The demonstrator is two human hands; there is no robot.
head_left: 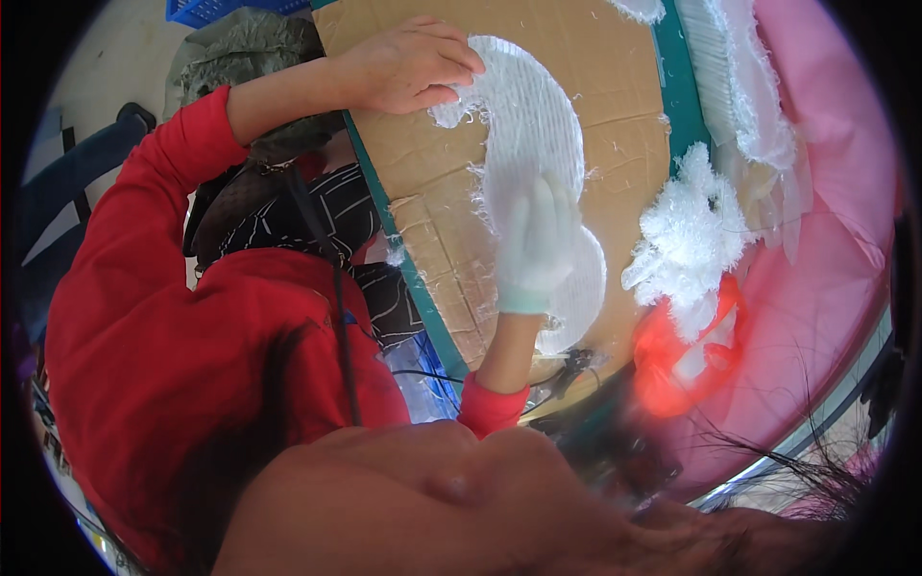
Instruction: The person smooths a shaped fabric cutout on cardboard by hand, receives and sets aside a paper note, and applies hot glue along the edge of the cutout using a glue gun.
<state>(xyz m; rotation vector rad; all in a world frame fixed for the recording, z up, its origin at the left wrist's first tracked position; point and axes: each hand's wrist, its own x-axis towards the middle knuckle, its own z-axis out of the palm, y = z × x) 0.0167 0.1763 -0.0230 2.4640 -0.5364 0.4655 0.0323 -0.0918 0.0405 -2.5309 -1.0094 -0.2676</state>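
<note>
A curved piece of white, ribbed fabric with fuzzy edges (523, 106) lies on a cardboard sheet (615, 144). At the upper end of the fabric, my bare left hand (415, 69) has its fingers and thumb closed over the edge. My right hand (540, 235), in a thin white glove, rests flat on the lower middle of the piece with its fingers stretched out. Motion blurs that hand a little, and it covers part of the fabric. Loose white fibres cling to the cardboard around the piece.
Right of the cardboard lies a heap of white shaggy material (691, 235), above a red plastic bag (687, 360). More white fuzzy-edged pieces (740, 86) are stacked at the upper right, beside pink sheeting (831, 125). A green border (680, 82) runs along the cardboard.
</note>
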